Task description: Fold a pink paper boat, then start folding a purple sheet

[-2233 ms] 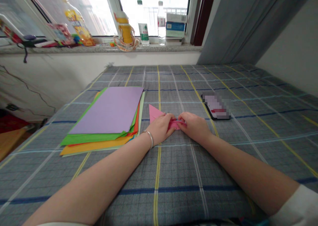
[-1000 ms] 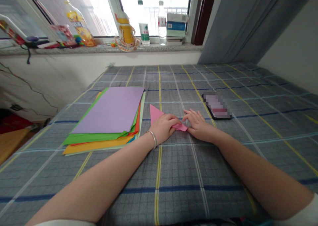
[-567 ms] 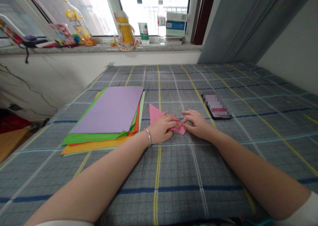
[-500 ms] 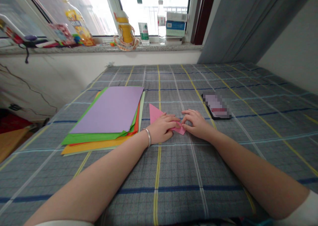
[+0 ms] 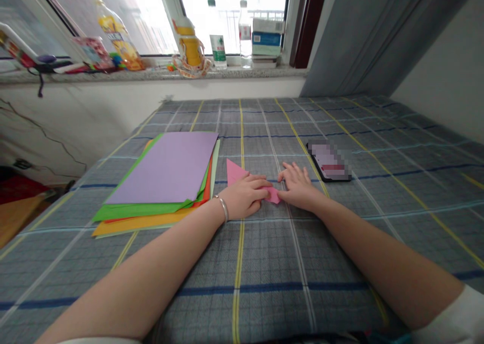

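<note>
A folded sheet of pink paper (image 5: 235,173) lies flat on the checked bedspread, its pointed end sticking out between my hands. My left hand (image 5: 244,197), with a metal bangle (image 5: 224,208) on the wrist, presses down on the paper and hides its middle. My right hand (image 5: 298,187) rests on the bedspread with its fingers spread, its edge against the paper's right tip.
To the left lies a stack of coloured paper (image 5: 162,168), lilac on top over green and orange. A phone (image 5: 330,160) with a blurred screen lies to the right on the grey checked bedspread (image 5: 264,263). Bottles and boxes stand on the stone windowsill (image 5: 159,74) beyond.
Both hands no longer pinch the pink paper together as they did earlier. The right hand has moved back to the right with its fingers spread, and the paper now lies flat under the left hand.
</note>
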Tool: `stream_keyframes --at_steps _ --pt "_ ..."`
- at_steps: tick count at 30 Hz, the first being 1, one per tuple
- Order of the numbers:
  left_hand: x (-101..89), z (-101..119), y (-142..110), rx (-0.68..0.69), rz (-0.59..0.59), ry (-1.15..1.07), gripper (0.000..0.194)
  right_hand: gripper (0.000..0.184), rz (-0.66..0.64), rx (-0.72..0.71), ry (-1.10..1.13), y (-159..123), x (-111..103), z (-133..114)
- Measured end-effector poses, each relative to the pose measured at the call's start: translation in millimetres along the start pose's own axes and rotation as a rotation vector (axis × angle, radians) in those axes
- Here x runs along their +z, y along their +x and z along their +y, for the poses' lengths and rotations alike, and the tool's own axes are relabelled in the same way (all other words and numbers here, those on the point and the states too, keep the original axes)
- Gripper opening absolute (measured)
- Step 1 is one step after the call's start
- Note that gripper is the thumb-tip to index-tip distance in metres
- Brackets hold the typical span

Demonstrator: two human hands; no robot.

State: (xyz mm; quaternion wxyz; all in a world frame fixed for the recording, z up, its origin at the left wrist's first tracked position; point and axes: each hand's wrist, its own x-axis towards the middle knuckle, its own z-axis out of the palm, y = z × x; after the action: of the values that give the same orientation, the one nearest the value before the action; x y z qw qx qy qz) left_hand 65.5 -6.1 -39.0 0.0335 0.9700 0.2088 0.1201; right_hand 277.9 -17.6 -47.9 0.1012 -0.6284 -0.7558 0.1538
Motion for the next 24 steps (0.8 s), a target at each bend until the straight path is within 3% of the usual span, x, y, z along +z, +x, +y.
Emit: stream_keyframes --at_steps 9,18,24 --pt "-6.8 0 -6 -0.009 -0.023 0.008 0.029 0.019 -0.014 -0.021 0.027 1 -1 10" --pt "-16.7 -1 -10 -0.014 -0.007 -0.029 0.024 0.018 -0.023 -0.033 0.016 1 -3 12" --pt "-12.7 0 -10 -0.044 0.055 -0.065 0.020 0.018 -0.027 -0.067 0.037 1 -5 15"
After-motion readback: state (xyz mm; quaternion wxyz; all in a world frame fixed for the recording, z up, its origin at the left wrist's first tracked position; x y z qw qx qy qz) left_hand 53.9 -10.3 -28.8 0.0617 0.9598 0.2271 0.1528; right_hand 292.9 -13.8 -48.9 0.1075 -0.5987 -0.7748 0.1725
